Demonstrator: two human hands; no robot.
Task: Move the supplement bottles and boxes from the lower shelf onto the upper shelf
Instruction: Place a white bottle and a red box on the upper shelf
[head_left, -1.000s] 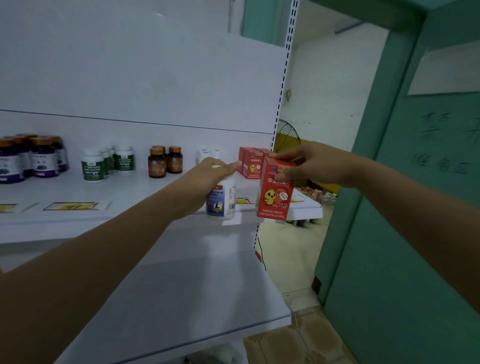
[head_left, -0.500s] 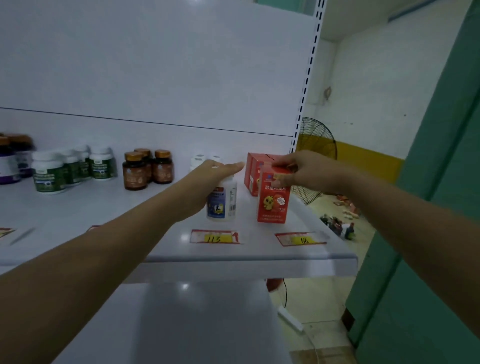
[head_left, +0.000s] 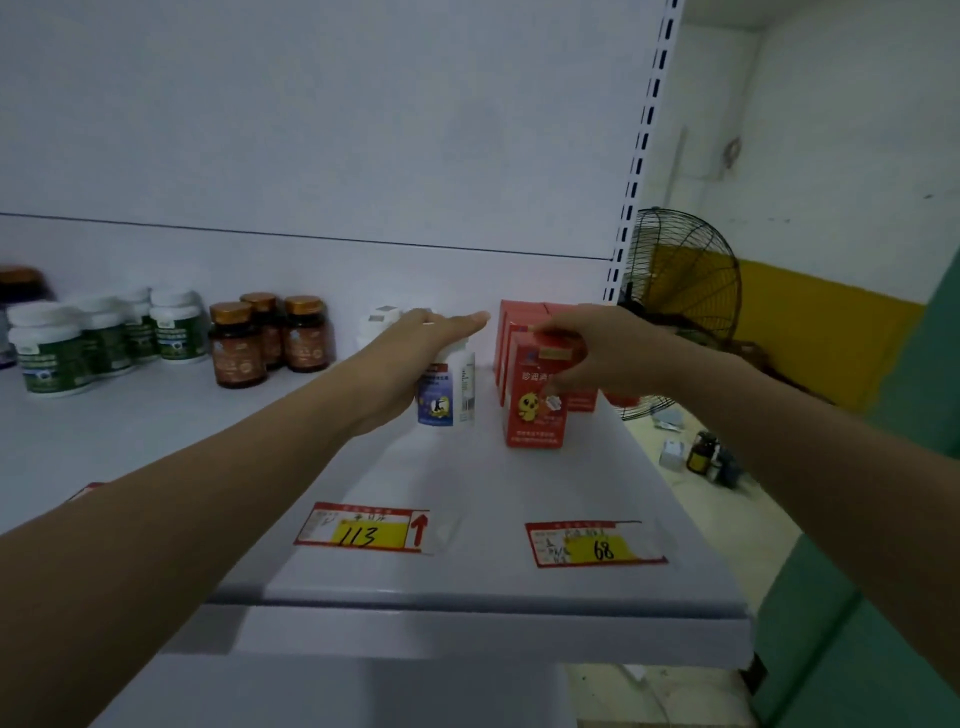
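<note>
A white supplement bottle (head_left: 449, 400) with a blue label stands on the upper shelf (head_left: 467, 483). My left hand (head_left: 415, 348) lies over its cap and grips it from the left, with the fingers stretched toward the back. Just right of it stands a red box (head_left: 535, 410) with a yellow chick on it. My right hand (head_left: 602, 353) pinches that box at its top. More red boxes (head_left: 511, 325) stand behind it, and another white bottle (head_left: 382, 319) sits behind my left hand.
Amber bottles (head_left: 270, 343) and white green-label bottles (head_left: 104, 338) stand further left on the shelf. Price tags 113 (head_left: 363, 530) and 68 (head_left: 592, 545) lie near its front edge. The lower shelf (head_left: 311, 691) shows below. A fan (head_left: 680, 291) stands right of the rack.
Both hands carried the white bottle and the red box up and back over the upper shelf; both items now stand on it. The view has risen and moved closer.
</note>
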